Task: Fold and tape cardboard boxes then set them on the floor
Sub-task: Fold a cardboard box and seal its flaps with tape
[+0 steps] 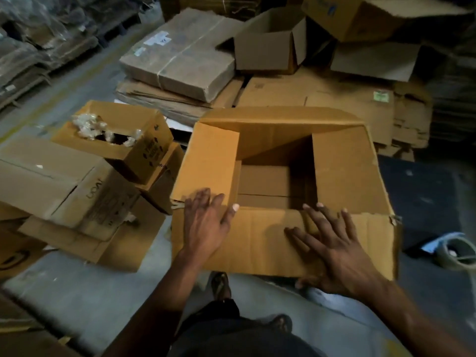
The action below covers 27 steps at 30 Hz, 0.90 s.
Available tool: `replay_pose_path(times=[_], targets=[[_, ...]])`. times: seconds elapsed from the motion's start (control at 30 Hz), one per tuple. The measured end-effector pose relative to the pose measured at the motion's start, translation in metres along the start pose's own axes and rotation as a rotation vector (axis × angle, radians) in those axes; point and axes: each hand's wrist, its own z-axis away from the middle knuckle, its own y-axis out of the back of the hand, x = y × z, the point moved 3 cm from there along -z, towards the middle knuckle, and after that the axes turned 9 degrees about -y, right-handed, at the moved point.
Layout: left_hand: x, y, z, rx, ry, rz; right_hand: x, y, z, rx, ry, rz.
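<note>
Grey warehouse floor [77, 300], flattened cardboard behind. Open box [342, 171], unfilled, flaps half-folded. Left hand [206, 222], right hand [334, 248] pressing near flap [260, 235], fingers spread flat, gripping nothing.

Grey concrete floor [85, 292] under open cardboard box [342, 171], tape roll [461, 253], flattened cartons [322, 94].

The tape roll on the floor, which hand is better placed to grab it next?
Probably the right hand: it rests on the box's near flap, on the side where the tape roll lies. The left hand is farther away.
</note>
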Motion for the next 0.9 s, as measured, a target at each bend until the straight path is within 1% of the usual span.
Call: replay_pose_path(times=[0.07,0.1,0.2,0.27,0.3,0.37,0.4,0.43,0.47,0.53,0.63,0.73,0.77,0.8,0.87,0.9], targets=[[0.002,0.001,0.002,-0.028,-0.007,-0.006,0.002,-0.005,0.01,-0.107,-0.021,0.129],[0.004,0.004,0.001,-0.071,-0.011,-0.013,0.004,-0.006,0.011,-0.153,-0.032,0.169],[0.009,0.022,-0.004,-0.322,-0.069,-0.021,0.008,0.008,0.01,-0.254,-0.046,0.189],[0.016,0.045,-0.007,-0.514,-0.093,0.096,0.009,0.031,0.003,-0.463,-0.035,0.137],[0.019,0.059,-0.009,-0.596,-0.086,0.18,0.01,0.05,-0.004,-0.575,-0.032,0.077],[0.027,0.088,-0.016,-0.727,-0.087,0.277,0.015,0.094,-0.025,-0.771,-0.061,-0.181],[0.032,0.102,-0.021,-0.779,-0.094,0.292,0.018,0.114,-0.036,-0.837,-0.065,-0.338],[0.035,0.114,-0.026,-0.813,-0.101,0.306,0.021,0.132,-0.048,-0.87,-0.052,-0.477],[0.038,0.126,-0.032,-0.826,-0.112,0.323,0.025,0.145,-0.059,-0.879,-0.02,-0.573],[0.034,0.142,-0.044,-0.829,-0.143,0.375,0.033,0.162,-0.078,-0.908,0.028,-0.671],[0.021,0.156,-0.062,-0.895,-0.222,0.57,0.042,0.163,-0.094,-0.982,0.038,-0.712],[0.013,0.159,-0.077,-0.992,-0.325,0.559,0.047,0.15,-0.107,-1.014,-0.034,-0.69],[0.009,0.154,-0.083,-0.972,-0.342,0.554,0.049,0.144,-0.113,-0.992,-0.086,-0.672],[0.005,0.147,-0.092,-0.911,-0.357,0.544,0.052,0.138,-0.12,-0.946,-0.152,-0.647],[-0.005,0.129,-0.114,-0.744,-0.354,0.505,0.057,0.13,-0.135,-0.801,-0.286,-0.554],[-0.009,0.12,-0.123,-0.707,-0.338,0.503,0.06,0.125,-0.143,-0.728,-0.346,-0.494]])
